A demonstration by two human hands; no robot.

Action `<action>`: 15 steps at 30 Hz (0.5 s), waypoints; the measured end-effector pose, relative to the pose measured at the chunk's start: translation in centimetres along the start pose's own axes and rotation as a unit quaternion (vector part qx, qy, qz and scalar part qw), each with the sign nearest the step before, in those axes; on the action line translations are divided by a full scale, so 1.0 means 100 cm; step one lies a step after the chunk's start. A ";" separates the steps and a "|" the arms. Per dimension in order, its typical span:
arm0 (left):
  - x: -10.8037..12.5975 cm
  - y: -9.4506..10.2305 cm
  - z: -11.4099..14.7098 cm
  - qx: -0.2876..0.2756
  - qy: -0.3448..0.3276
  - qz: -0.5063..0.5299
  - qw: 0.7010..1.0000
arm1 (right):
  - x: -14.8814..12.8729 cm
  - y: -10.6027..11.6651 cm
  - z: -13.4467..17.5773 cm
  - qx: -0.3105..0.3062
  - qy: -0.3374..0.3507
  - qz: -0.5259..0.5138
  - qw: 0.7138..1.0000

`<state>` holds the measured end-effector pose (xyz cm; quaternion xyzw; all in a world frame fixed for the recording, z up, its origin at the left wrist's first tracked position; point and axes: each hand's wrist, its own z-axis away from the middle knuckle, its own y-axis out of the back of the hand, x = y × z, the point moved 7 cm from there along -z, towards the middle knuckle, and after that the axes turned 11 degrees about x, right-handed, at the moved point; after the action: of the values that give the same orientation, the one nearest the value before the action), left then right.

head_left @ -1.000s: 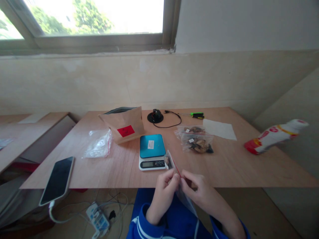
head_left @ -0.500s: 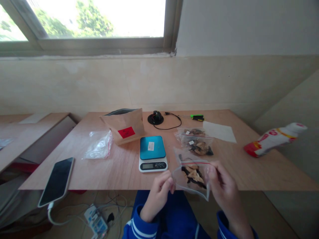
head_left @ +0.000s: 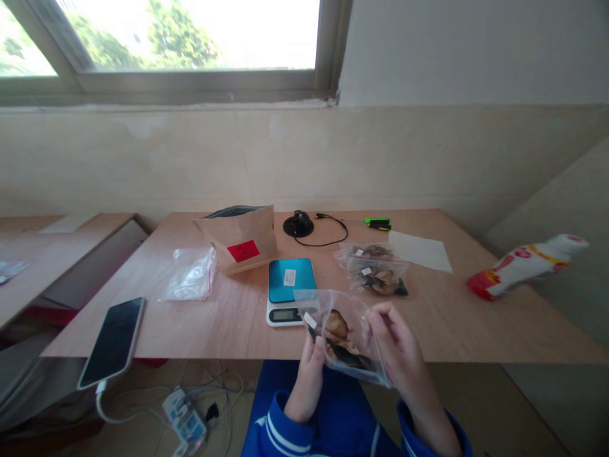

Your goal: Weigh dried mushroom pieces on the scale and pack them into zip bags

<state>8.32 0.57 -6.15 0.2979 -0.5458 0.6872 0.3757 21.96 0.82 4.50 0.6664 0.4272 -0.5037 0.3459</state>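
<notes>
Between my hands, over the table's front edge, is a clear zip bag with dark and tan dried pieces inside and a small white label. My left hand pinches its left side. My right hand grips the right side, fingers closed on the plastic. Part of the bag overlaps the front of a digital scale with a blue top. Beyond the bag lie two similar filled zip bags, one partly behind the other.
A brown paper pouch with a red label stands open left of the scale. Nearby are empty plastic bags and a phone on a cable. Screwdrivers, white paper and a bottle lie to the right.
The held bag has moved left and turned, so its label now shows and its left end overlaps the scale. Both hands have shifted with it, the right one moving left.
</notes>
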 end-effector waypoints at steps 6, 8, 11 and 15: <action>0.029 0.020 -0.008 0.165 -0.085 -0.121 0.975 | -0.028 -0.005 0.008 -0.001 0.155 0.065 0.986; 0.038 0.022 -0.008 0.178 -0.112 -0.148 0.966 | -0.023 -0.020 0.013 -0.078 0.137 0.063 0.986; 0.048 0.023 -0.007 0.183 -0.146 -0.164 0.958 | -0.002 -0.033 0.017 -0.107 0.082 0.065 0.989; 0.059 0.021 -0.007 0.175 -0.188 -0.183 0.949 | 0.034 -0.050 0.024 -0.160 -0.069 0.029 0.984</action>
<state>3.39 2.09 -2.53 0.5776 -0.4132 0.6231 0.3278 16.94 1.41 0.43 0.5780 0.4581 -0.4635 0.4911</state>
